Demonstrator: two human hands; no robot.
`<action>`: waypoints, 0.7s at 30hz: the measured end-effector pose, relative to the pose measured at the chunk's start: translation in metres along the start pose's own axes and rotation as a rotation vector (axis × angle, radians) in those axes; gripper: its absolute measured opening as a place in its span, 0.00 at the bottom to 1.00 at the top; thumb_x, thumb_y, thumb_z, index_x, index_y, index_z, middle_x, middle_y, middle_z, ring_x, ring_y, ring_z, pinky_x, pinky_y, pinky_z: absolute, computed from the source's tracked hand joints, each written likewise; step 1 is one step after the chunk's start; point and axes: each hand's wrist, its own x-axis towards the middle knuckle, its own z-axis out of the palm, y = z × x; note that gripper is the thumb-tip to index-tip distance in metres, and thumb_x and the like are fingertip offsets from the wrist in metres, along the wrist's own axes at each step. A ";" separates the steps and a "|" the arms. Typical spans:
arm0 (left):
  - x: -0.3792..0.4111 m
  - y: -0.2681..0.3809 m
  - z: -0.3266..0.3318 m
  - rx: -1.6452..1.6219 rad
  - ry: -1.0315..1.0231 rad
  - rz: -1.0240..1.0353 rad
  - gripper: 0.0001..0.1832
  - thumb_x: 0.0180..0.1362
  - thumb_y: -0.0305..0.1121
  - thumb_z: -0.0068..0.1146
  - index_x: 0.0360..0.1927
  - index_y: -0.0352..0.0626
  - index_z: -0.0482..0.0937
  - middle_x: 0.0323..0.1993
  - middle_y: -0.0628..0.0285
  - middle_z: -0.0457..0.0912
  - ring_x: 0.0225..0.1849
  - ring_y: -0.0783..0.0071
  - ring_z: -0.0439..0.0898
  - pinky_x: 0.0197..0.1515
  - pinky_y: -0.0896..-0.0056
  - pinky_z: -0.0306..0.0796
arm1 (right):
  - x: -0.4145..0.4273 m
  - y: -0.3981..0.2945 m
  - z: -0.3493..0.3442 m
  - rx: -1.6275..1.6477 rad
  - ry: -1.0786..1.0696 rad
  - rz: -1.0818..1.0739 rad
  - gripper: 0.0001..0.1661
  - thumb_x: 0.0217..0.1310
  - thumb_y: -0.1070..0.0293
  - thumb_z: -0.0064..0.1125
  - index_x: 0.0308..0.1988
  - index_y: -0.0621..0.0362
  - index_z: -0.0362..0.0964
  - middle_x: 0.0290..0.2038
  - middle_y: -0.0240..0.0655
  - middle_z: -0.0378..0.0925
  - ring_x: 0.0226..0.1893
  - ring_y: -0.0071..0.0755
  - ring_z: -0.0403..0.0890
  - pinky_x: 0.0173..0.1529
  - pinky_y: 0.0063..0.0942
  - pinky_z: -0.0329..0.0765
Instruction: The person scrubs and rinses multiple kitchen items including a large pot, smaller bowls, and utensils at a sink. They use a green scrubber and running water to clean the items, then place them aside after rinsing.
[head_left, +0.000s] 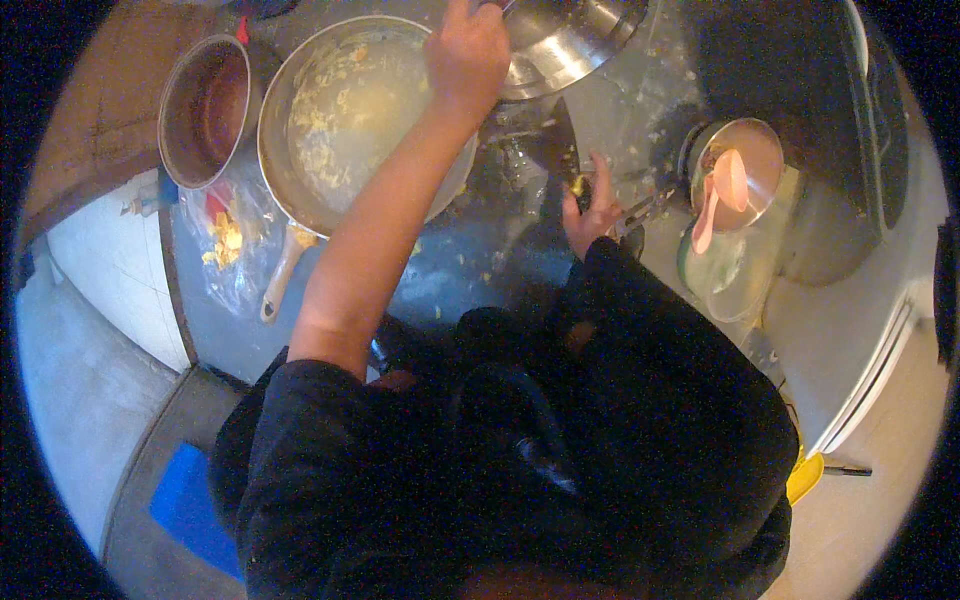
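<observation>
My left hand (470, 56) is curled at the top of the view, against a shiny stainless steel pot or lid (570, 49) that is cut off by the upper edge. Its fingers close on a dark part there, probably a handle. Below my left forearm sits a wide pan (356, 135) with cloudy liquid and yellowish residue. My right hand (596, 214) is beside a broad-bladed knife (561, 142), thumb and finger on either side of its dark handle, near a yellow scrap. Whether they grip it cannot be told. Metal utensils (637, 214) lie near that wrist.
A deep pot (206, 112) stands at the left. Below it is a clear plastic bag (255, 259) with yellow scraps (227, 244). To the right, a pink spoon (731, 180) rests on a metal bowl (754, 210) beside a clear plastic container (739, 277). Wet crumbs dot the grey counter (450, 277).
</observation>
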 end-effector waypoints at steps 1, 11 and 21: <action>-0.007 -0.007 0.005 0.095 -0.002 0.031 0.09 0.49 0.29 0.54 0.36 0.39 0.77 0.42 0.50 0.75 0.37 0.50 0.77 0.40 0.57 0.72 | 0.007 0.003 0.000 -0.036 -0.026 0.070 0.32 0.50 0.67 0.60 0.55 0.60 0.60 0.35 0.47 0.77 0.32 0.41 0.79 0.39 0.32 0.74; -0.040 -0.006 0.001 0.059 -0.109 -0.068 0.04 0.43 0.26 0.55 0.25 0.40 0.75 0.36 0.61 0.77 0.26 0.59 0.78 0.29 0.61 0.74 | 0.064 0.038 0.001 -0.237 0.120 0.017 0.29 0.57 0.59 0.58 0.53 0.65 0.62 0.42 0.40 0.74 0.37 0.30 0.76 0.44 0.26 0.72; -0.045 -0.021 0.004 0.037 -0.433 -0.268 0.08 0.44 0.23 0.53 0.31 0.40 0.73 0.36 0.53 0.75 0.30 0.51 0.77 0.33 0.56 0.72 | 0.065 0.044 -0.017 0.066 0.080 0.210 0.26 0.61 0.52 0.50 0.47 0.65 0.63 0.24 0.45 0.75 0.25 0.43 0.78 0.31 0.34 0.73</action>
